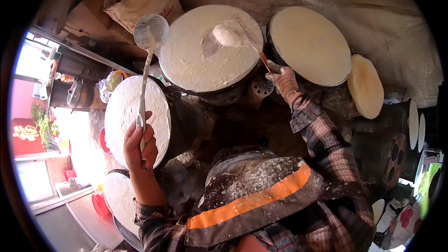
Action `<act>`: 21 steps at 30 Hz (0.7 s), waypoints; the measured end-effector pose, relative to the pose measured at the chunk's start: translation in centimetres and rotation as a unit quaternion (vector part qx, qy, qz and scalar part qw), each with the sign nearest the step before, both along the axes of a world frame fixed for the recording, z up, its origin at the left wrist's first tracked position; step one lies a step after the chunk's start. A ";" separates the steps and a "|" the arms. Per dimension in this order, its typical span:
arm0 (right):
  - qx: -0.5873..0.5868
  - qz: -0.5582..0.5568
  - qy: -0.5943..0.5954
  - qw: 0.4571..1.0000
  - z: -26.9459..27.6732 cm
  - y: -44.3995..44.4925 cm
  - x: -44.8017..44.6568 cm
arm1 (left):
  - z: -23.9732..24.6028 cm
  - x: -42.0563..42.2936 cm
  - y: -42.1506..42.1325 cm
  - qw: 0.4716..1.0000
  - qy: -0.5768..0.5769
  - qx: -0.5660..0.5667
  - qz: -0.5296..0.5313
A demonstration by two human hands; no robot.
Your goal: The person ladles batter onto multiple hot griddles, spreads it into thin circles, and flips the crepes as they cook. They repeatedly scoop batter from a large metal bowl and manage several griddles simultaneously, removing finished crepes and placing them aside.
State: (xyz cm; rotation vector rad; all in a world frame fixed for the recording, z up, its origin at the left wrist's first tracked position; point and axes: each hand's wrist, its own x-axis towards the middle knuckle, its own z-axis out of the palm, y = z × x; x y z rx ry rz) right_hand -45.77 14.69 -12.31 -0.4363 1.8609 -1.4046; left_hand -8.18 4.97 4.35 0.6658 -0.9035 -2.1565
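Note:
My bare left hand (141,147) grips the handle of a metal ladle (151,32), whose bowl is smeared with white batter. My right hand (285,82), in a striped glove, holds a spatula or scraper (247,35) with an orange handle. Its blade touches a mound of pale batter (226,35) on a large round griddle (203,66). A pale layer covers most of this griddle, with a darker patch beside the mound. Under the ladle handle lies a second griddle (120,119) with a rough white layer. A third griddle (311,45), at the right, bears a smooth pale round.
A browned flatbread (365,85) stands right of the third griddle. An open sack (150,0) is at the upper left. Another coated griddle (120,196) lies at the lower left, near a red plastic container (100,205). Dark drum-like stoves (378,147) stand at the right. A perforated cylinder (262,87) sits between two griddles.

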 end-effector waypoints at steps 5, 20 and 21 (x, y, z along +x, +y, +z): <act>0.032 0.157 0.238 0.958 -3.5 -4.2 1.7 | -0.4 -3.2 -1.4 0.993 -0.075 0.084 0.022; -0.072 0.101 0.051 0.991 -1.8 1.5 0.7 | -0.8 0.5 -3.3 0.972 -0.233 0.009 -0.039; -0.069 0.117 0.094 0.986 -1.7 1.0 1.4 | -0.6 -1.5 -4.4 0.962 -0.267 -0.011 -0.054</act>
